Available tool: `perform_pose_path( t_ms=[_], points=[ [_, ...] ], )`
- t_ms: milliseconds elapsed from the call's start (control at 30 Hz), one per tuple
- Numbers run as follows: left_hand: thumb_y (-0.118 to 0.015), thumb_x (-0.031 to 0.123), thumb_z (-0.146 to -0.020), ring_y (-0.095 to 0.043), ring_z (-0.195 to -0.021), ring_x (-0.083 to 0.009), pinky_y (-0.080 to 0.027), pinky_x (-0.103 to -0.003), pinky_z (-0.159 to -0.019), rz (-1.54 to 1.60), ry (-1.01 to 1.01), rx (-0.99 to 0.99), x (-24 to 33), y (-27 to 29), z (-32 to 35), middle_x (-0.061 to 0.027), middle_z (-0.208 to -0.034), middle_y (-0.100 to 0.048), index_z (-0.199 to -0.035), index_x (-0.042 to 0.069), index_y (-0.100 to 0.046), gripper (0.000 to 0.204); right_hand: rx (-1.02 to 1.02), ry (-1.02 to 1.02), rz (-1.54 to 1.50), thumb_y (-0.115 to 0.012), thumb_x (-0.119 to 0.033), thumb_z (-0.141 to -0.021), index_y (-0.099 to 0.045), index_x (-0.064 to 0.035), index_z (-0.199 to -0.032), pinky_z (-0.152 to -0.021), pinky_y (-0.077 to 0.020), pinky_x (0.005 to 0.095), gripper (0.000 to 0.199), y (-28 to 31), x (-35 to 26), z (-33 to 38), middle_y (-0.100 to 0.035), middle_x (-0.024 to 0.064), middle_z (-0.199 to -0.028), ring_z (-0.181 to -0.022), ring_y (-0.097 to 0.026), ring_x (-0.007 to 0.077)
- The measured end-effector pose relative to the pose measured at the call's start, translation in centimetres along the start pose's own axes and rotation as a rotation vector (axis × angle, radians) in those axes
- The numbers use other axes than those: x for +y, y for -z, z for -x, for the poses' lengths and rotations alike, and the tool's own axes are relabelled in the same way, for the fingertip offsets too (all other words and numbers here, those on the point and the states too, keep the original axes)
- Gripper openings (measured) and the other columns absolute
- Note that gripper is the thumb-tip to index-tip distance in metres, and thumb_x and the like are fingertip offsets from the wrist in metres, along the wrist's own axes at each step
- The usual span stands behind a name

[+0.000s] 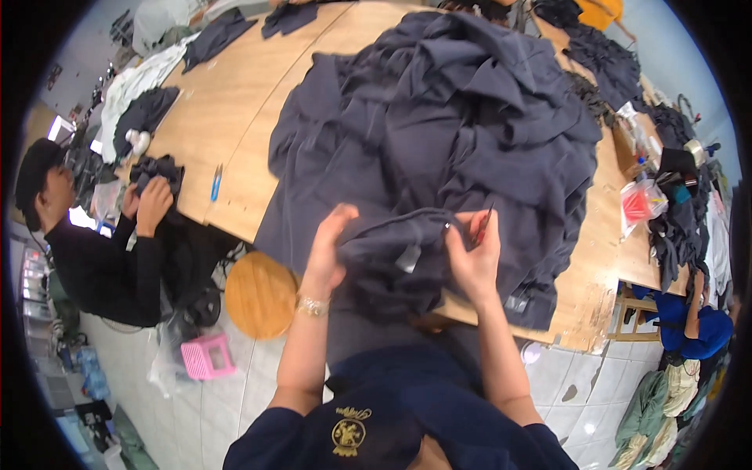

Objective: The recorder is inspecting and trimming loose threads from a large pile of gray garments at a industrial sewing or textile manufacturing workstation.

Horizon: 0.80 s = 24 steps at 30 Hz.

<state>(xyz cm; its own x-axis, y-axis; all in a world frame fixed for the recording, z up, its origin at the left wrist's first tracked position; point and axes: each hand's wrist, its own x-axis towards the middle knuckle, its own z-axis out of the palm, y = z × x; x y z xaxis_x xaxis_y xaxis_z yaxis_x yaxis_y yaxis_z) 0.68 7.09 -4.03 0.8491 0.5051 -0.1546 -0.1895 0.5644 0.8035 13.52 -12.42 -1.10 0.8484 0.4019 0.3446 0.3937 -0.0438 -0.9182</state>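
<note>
Garment (392, 254), dark navy, bunches crosswise from nine to three o'clock; left hand (327, 247) grips its fabric, right hand (472, 254) pinches red snips (482, 225) angled toward one o'clock.

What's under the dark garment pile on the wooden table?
Only the wooden table shows around the garment pile. The left hand and right hand, holding a small red-handled tool, grip the nearest dark garment. Anything under the pile is covered.

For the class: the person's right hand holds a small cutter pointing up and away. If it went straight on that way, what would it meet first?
Probably the pile of dark garments on the wooden table, just beyond the right hand; depth is hard to judge.
</note>
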Motion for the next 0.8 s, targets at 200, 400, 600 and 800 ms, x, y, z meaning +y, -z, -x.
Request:
perform_pose_path(
  t_ms=[200,400,600,800],
  points=[
    [-0.070,0.011,-0.079,-0.058,-0.078,-0.0139,-0.045,-0.025,-0.072,-1.025,-0.413,0.039,-0.2,-2.9,1.1,-0.0008,-0.082,-0.059,-0.106,0.005,-0.059,0.030,0.007,-0.008,0.140,-0.063,0.002,-0.078,-0.038,-0.0014,-0.085,-0.059,-0.0425,0.0270,0.027,-0.7,2.6,1.2,-0.050,0.0080,-0.069,-0.059,-0.046,0.0149],
    [-0.067,0.009,-0.080,-0.063,-0.073,-0.0191,-0.048,-0.027,-0.070,-1.166,-0.429,-0.038,-0.3,-3.1,1.4,-0.0112,-0.084,-0.067,-0.098,0.001,-0.066,0.020,0.015,-0.028,0.114,-0.063,0.002,-0.077,-0.037,-0.0029,-0.083,-0.057,-0.0386,0.0252,0.028,-0.9,2.6,1.9,-0.053,0.0070,-0.071,-0.061,-0.042,0.0116],
    [-0.056,0.015,-0.092,-0.060,-0.085,-0.0124,-0.046,-0.025,-0.077,-0.876,-0.389,0.141,-0.7,-1.9,1.0,-0.0076,-0.094,-0.066,-0.108,0.002,-0.062,0.022,0.012,-0.002,0.185,-0.065,-0.001,-0.079,-0.042,-0.0009,-0.091,-0.058,-0.0446,0.0312,0.025,-0.8,3.3,2.0,-0.053,0.0115,-0.069,-0.059,-0.055,0.0240],
    [-0.056,0.034,-0.091,-0.063,-0.063,-0.0159,-0.047,-0.028,-0.061,-1.237,0.051,0.303,1.0,-1.0,3.9,-0.0105,-0.065,-0.062,-0.085,-0.003,-0.061,0.038,0.016,-0.006,0.195,-0.063,-0.001,-0.081,-0.040,-0.0014,-0.090,-0.057,-0.0442,0.0318,0.025,-0.7,3.9,1.5,-0.052,0.0121,-0.068,-0.058,-0.055,0.0264]
  ],
)
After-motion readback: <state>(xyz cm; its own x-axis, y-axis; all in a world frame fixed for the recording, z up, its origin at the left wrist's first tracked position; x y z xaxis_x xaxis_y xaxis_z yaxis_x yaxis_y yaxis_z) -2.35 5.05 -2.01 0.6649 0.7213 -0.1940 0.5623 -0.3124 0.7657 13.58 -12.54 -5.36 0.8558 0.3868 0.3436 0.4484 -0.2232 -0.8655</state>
